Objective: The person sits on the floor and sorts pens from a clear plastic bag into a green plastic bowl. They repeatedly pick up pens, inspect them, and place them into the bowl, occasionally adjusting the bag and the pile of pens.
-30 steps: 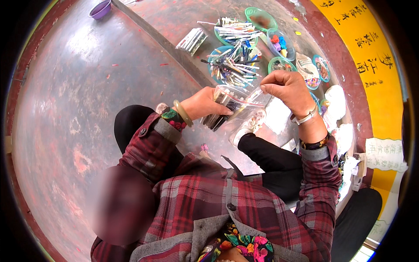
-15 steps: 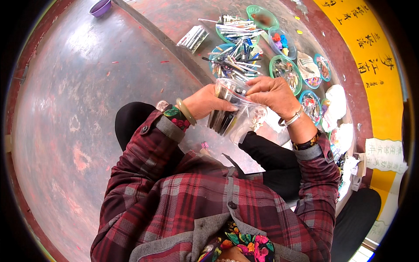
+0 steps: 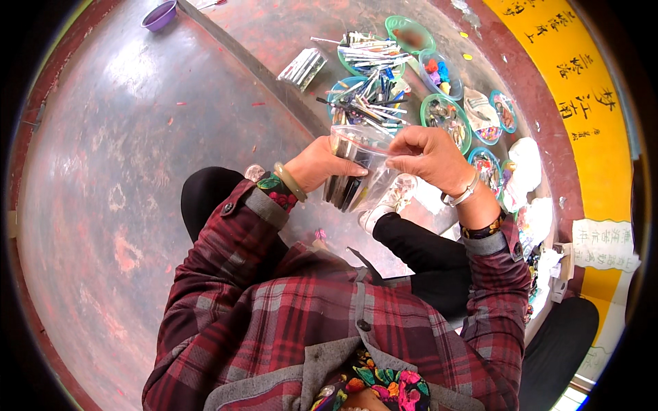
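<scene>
A clear zip bag (image 3: pixel 375 172) with several dark and pale pens (image 3: pixel 351 188) standing in it hangs in front of me. My left hand (image 3: pixel 319 164) is closed on the bag's left side, its thumb lying across the front over the pens. At the bag's upper right corner, by the red zip line, my right hand (image 3: pixel 437 159) pinches the plastic between thumb and fingers. The bag's right part is slack and see-through.
Beyond the bag, a blue basket of pens (image 3: pixel 370 103) and a green basket of pens (image 3: pixel 373 55) stand on the floor. A filled bag of pens (image 3: pixel 301 68) lies left of them. More baskets line the right, including a green one (image 3: pixel 445 116). A purple basin (image 3: pixel 159 16) sits far left.
The bag has shifted slightly left and its loose right part is drawn in, uncovering my shoe. My right hand has dropped a little, its fingers curled more at the bag's corner.
</scene>
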Motion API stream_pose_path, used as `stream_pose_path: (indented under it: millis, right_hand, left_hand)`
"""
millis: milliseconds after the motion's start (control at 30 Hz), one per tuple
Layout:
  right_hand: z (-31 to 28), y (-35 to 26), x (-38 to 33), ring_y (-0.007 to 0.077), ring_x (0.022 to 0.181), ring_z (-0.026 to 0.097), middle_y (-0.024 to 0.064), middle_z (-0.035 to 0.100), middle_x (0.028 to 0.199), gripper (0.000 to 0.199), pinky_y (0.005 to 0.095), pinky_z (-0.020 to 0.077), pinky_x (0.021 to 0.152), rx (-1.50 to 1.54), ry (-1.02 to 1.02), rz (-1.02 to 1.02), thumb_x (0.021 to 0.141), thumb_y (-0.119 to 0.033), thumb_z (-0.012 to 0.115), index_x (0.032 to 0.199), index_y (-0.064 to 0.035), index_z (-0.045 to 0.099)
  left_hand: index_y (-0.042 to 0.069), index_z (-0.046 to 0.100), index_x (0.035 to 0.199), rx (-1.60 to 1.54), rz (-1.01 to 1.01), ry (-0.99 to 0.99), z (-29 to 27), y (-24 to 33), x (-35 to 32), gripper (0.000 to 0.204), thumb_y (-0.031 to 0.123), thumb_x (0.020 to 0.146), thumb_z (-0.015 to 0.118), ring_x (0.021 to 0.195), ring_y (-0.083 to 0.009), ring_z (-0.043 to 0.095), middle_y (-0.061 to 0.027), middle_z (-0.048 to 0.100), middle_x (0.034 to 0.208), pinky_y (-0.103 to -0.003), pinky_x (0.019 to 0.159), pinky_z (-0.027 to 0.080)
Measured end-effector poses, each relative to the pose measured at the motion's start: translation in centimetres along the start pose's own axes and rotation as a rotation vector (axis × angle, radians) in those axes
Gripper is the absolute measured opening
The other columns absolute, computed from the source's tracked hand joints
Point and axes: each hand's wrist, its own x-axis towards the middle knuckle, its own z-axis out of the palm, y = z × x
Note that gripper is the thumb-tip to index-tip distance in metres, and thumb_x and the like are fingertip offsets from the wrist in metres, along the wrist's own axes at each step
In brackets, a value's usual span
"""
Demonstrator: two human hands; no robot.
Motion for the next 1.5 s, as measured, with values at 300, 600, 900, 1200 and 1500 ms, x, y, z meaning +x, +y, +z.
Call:
stream_pose_path:
  millis: [300, 600, 900, 1200, 1500]
  right_hand:
    - [0.5, -3.6, -1.1, 0.0142, 0.058, 0.051, 0.0064, 0.054, 0.065, 0.008, 0.0269, 0.0402, 0.054, -0.155, 0.201, -0.225, 0.073, -0.007, 0.07, 0.076, -0.0014, 0.065]
    - [1.0, -5.2, -0.9, 0.0171, 0.06, 0.053, 0.0077, 0.054, 0.067, 0.006, 0.0276, 0.0416, 0.055, -0.127, 0.2, -0.375, 0.073, -0.003, 0.067, 0.078, -0.0013, 0.063]
    - [1.7, -5.4, 2.1, 0.0163, 0.059, 0.054, 0.0077, 0.055, 0.066, 0.007, 0.027, 0.0417, 0.054, -0.06, 0.274, -0.438, 0.073, -0.003, 0.068, 0.078, -0.001, 0.063]
    - [-0.8, 2.6, 7.9, 0.0107, 0.074, 0.059, 0.0066, 0.065, 0.082, 0.015, 0.0233, 0.0455, 0.066, 0.364, 0.484, -0.172, 0.08, -0.01, 0.063, 0.091, -0.0013, 0.066]
    - [2.7, 29.0, 10.2, 0.0299, 0.088, 0.063, 0.0137, 0.066, 0.096, 0.029, 0.0374, 0.0484, 0.079, -0.516, 0.562, 0.562, 0.067, -0.029, 0.069, 0.089, -0.0093, 0.067]
  left_hand:
    - [0.001, 0.057, 0.114, -0.046, 0.113, -0.096, 0.1, 0.7, -0.3, 0.044, 0.0, 0.072, 0.07, 0.094, -0.0104, 0.057, -0.0024, 0.063, 0.104, -0.028, 0.087, 0.045]
    - [0.002, 0.056, 0.113, -0.312, 0.149, -0.197, -0.3, 0.9, -1.0, 0.047, -0.006, 0.069, 0.068, 0.096, -0.0124, 0.057, -0.003, 0.062, 0.105, -0.03, 0.089, 0.044]
    - [0.0, 0.053, 0.113, -0.08, 0.221, 0.078, 0.1, 4.4, -2.2, 0.049, -0.009, 0.067, 0.064, 0.091, -0.019, 0.061, -0.0075, 0.064, 0.097, -0.031, 0.08, 0.049]
    - [0.0, 0.054, 0.115, -0.033, 0.398, 0.26, -1.5, 6.0, -2.7, 0.045, -0.007, 0.072, 0.065, 0.091, -0.0142, 0.059, -0.0054, 0.063, 0.101, -0.029, 0.081, 0.048]
    - [0.001, 0.057, 0.112, -0.041, 0.375, 0.352, -2.2, 5.2, -1.5, 0.039, -0.008, 0.074, 0.063, 0.09, -0.0127, 0.059, -0.0032, 0.063, 0.1, -0.028, 0.08, 0.048]
